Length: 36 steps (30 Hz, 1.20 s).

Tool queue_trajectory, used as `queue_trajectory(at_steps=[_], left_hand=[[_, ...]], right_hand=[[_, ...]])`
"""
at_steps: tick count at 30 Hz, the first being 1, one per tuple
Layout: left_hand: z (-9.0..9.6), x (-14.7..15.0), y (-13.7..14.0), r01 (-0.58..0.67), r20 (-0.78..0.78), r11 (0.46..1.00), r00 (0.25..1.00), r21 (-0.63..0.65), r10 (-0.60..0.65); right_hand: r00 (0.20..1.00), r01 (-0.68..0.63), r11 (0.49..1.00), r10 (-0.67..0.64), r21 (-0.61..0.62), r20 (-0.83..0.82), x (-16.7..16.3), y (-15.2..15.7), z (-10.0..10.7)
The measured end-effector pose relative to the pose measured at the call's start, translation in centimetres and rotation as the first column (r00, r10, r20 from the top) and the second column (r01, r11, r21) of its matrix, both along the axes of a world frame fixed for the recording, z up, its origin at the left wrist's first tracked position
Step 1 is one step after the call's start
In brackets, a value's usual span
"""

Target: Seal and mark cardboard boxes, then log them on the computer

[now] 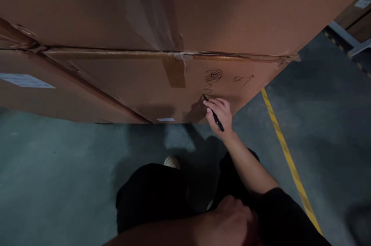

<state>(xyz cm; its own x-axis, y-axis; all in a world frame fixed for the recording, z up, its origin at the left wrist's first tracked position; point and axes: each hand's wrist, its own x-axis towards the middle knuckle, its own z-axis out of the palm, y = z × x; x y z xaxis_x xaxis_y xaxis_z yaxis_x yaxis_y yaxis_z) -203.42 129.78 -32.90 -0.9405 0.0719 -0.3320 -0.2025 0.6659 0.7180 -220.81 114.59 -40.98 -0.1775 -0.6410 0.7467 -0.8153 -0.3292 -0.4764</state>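
My right hand (220, 114) is closed around a slim black pen (216, 116). The pen's tip touches the front of a cardboard box (139, 83), just below a squiggle of handwriting (208, 89). Above that squiggle is a scribbled-over oval (213, 76), and to its right stand a few characters with an arrow (244, 79). Close to my body, at the bottom of the view, my left hand (232, 219) is curled up. Its fingers are dim and mostly turned away, so whatever they hold is hidden.
A larger taped carton (232, 10) rests on top of the box. Another carton with a white label (26, 80) adjoins it on the left. A yellow floor line (285, 147) runs along the right. Boxes on a light metal frame (342, 31) stand at the far right.
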Motion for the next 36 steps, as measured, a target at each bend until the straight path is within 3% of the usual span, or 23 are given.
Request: queue_trajectory(at_steps=[8,13,17,24,30,36], left_hand=[[-1.3,-0.1,0.3,0.006,-0.074,1.0,0.997,0.026,-0.004],[-1.9,0.2,1.0,-0.019,-0.076,1.0,0.997,0.002,0.019],[-1.0,0.2,0.9,-0.013,-0.07,0.997,0.997,-0.074,0.008],[-0.6,-0.1,0.0,0.023,-0.082,1.0,0.996,0.017,-0.021],[-1.0,-0.3,1.0,-0.016,0.006,1.0,1.0,0.024,0.016],[0.4,-0.6,-0.1,0.04,0.087,0.997,0.995,0.063,-0.045]], right_hand=[[0.999,-0.042,0.997,0.04,-0.06,-0.038,0.9,-1.3,2.7],[0.998,-0.017,0.996,0.012,-0.087,-0.058,0.3,-1.6,3.4],[0.997,0.062,0.99,-0.068,-0.123,-0.047,-0.9,-0.7,3.1],[0.991,0.133,0.989,-0.132,-0.066,0.025,-1.8,1.0,1.3],[0.998,0.063,0.998,-0.063,0.017,0.025,-0.7,0.7,-0.2],[0.999,-0.038,0.999,0.036,0.038,0.037,0.9,-0.6,0.4]])
